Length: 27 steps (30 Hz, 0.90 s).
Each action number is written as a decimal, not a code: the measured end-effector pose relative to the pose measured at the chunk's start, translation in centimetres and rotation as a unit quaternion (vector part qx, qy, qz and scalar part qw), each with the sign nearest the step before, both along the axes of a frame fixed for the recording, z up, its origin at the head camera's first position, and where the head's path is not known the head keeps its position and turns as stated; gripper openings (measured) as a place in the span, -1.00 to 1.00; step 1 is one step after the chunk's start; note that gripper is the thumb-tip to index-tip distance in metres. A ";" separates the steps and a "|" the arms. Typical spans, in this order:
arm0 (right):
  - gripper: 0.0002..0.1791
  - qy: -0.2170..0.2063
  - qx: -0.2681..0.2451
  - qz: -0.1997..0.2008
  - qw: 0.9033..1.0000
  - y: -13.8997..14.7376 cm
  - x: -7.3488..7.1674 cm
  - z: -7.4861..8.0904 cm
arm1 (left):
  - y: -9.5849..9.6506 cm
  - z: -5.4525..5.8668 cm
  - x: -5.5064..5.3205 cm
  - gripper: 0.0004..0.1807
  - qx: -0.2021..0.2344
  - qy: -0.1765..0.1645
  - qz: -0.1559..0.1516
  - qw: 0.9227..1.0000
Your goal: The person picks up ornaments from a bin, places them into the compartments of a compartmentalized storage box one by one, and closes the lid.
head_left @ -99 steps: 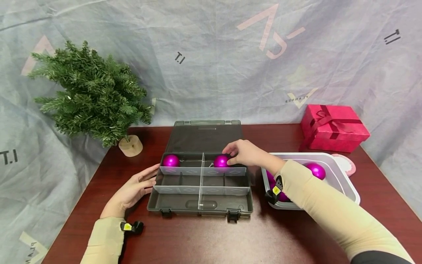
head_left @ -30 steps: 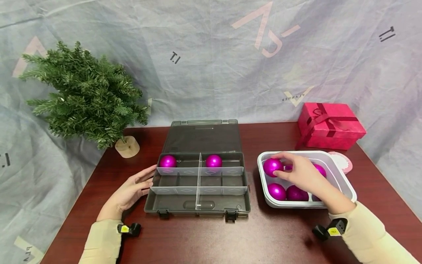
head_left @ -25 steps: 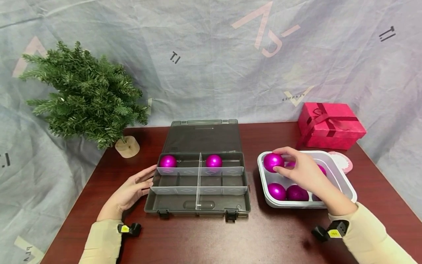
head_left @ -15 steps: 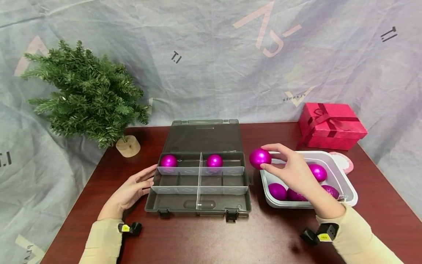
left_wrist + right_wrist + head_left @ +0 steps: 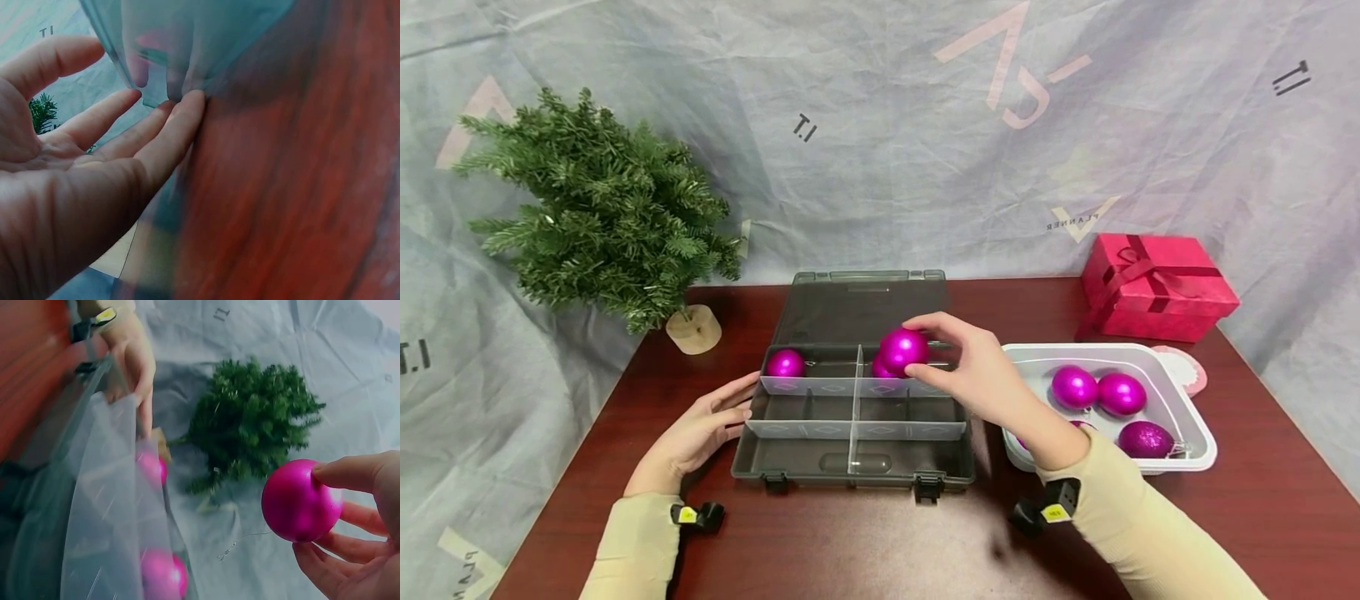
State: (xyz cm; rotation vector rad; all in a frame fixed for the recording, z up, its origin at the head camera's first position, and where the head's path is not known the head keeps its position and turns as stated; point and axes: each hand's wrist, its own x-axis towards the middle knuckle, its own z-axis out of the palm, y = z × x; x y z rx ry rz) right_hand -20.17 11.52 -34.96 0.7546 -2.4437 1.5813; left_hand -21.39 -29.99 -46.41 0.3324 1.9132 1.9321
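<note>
My right hand pinches a shiny magenta Christmas ball between thumb and fingers, above the back right compartment of a grey divided organizer box. A wire hook dangles from that ball in the right wrist view. Partly hidden behind it, a second ball lies in the back right compartment. Another ball lies in the back left compartment. At the box's left side, my left hand touches the wall with extended fingertips; the left wrist view shows the fingers against the clear plastic.
A white tub at right holds several magenta balls, one of them glittery. Behind it stand a red gift box and a pink-and-white round disc. A small artificial fir tree stands at left. The box's lid lies back.
My right hand has taken a ball from the white tub and carried it left, over the box's back right compartment. Earlier it let go of a ball there. The left hand stays put.
</note>
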 end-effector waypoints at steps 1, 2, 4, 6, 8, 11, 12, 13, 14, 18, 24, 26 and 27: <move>-0.49 -0.002 -0.003 0.006 1.000 -0.6 -0.1 0.2 | 0.0 0.0 0.0 -0.29 0.000 -0.001 0.000 1.000; -0.49 -0.003 -0.007 0.013 1.000 -1.1 -0.2 0.4 | 0.0 0.0 0.0 -0.28 -0.001 -0.001 0.000 1.000; -0.50 -0.005 -0.011 0.026 1.000 -2.3 -0.6 0.7 | 0.0 0.1 0.0 -0.28 -0.001 -0.003 0.000 1.000; -0.51 -0.010 -0.012 0.038 0.999 -3.4 -0.9 0.9 | 0.0 0.1 -0.1 -0.28 -0.001 -0.003 0.001 1.000; -0.51 -0.016 -0.016 0.053 0.998 -4.6 -1.3 0.9 | 0.0 0.1 -0.1 -0.28 0.001 -0.004 0.001 1.000; -0.53 -0.030 -0.020 0.072 0.997 -6.4 -1.9 0.5 | 0.0 0.1 -0.1 -0.28 0.001 -0.004 0.000 1.000; -0.54 -0.035 -0.019 0.078 0.996 -7.0 -2.2 0.3 | -0.1 0.1 0.0 -0.28 0.001 -0.004 -0.001 1.000; -0.54 -0.040 -0.018 0.084 0.996 -7.5 -2.4 0.2 | 0.0 0.1 -0.1 -0.28 0.001 -0.004 -0.002 1.000; -0.55 -0.044 -0.015 0.087 0.995 -8.1 -2.6 0.0 | 0.0 0.1 -0.1 -0.28 0.002 -0.004 -0.002 1.000; -0.56 -0.071 0.008 0.100 0.992 -10.1 -3.4 -1.0 | 0.1 0.2 -0.1 -0.28 0.002 -0.009 -0.001 1.000; -0.59 -0.112 0.066 0.106 0.986 -12.6 -4.0 -2.5 | 0.0 0.1 0.0 -0.29 -0.006 -0.016 0.002 1.000; -0.59 -0.113 0.088 0.103 0.984 -13.2 -4.1 -2.9 | 0.0 0.2 0.0 -0.29 -0.005 -0.015 0.001 1.000; -0.59 -0.113 0.095 0.101 0.984 -13.5 -4.1 -3.1 | 0.1 0.2 0.0 -0.29 -0.003 -0.014 0.001 1.000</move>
